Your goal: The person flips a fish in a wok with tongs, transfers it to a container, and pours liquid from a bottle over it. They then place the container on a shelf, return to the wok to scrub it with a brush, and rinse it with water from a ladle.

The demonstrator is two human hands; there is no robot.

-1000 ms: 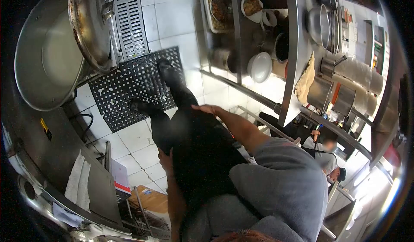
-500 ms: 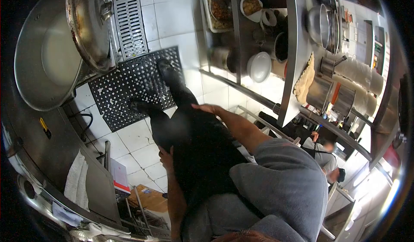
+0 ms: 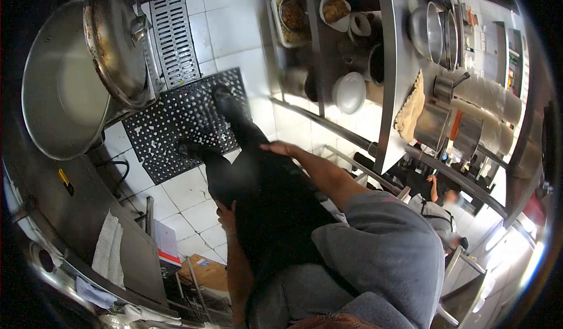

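Note:
My left hand (image 3: 227, 216) rests against the outer side of my left leg, with nothing seen in it. Its fingers are partly hidden, and the ones that show look loosely apart. Further up, my right hand (image 3: 282, 148) lies on my right knee, open and holding nothing. Beneath both hands is black clothing (image 3: 264, 194) that covers my legs. My feet stand on a black perforated rubber mat (image 3: 170, 129).
A large metal pot (image 3: 64, 94) and a sooty lid (image 3: 117, 47) stand at left. A steel counter (image 3: 387, 94) with food dishes on shelves below runs at right. White towel (image 3: 108, 250) hangs lower left. A co-worker (image 3: 434, 212) is farther off.
The view has shifted slightly, so the counter sits a little farther left and the pot a little lower. My hands stay in place. The co-worker's arm has changed position.

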